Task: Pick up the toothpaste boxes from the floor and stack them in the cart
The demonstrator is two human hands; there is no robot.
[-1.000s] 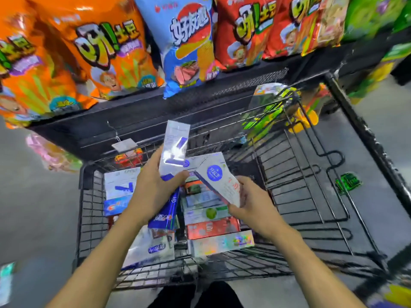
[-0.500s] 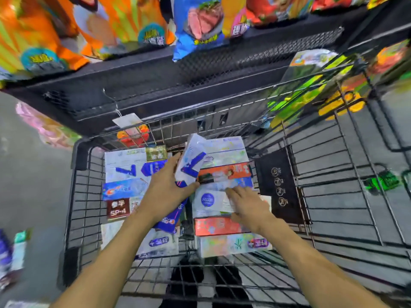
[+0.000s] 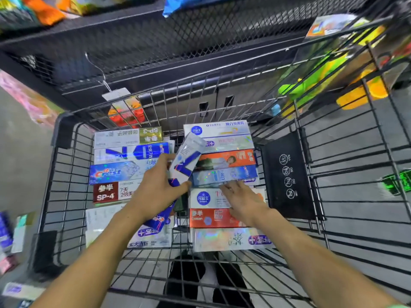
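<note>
A black wire cart (image 3: 66, 165) holds two rows of toothpaste boxes lying flat. The left row includes a blue Crest box (image 3: 117, 172) and a red SP-4 box (image 3: 111, 192). My left hand (image 3: 155, 190) grips two boxes over the gap between the rows: a white and blue box (image 3: 189, 158) pointing up and a dark blue box (image 3: 159, 218) under my wrist. My right hand (image 3: 242, 201) lies with straight fingers on a white box with a blue round logo (image 3: 206, 198) in the right row, just above an orange-red box (image 3: 211, 217).
More toothpaste boxes (image 3: 9, 238) lie on the grey floor left of the cart. A black mesh shelf (image 3: 178, 41) with snack bags stands right behind the cart. A black folded child-seat flap (image 3: 287, 176) hangs inside the cart on the right. My feet (image 3: 206, 276) show below the cart.
My right hand has laid the white box with the blue logo flat into the right row and now rests on it. My left hand has come lower with its two boxes.
</note>
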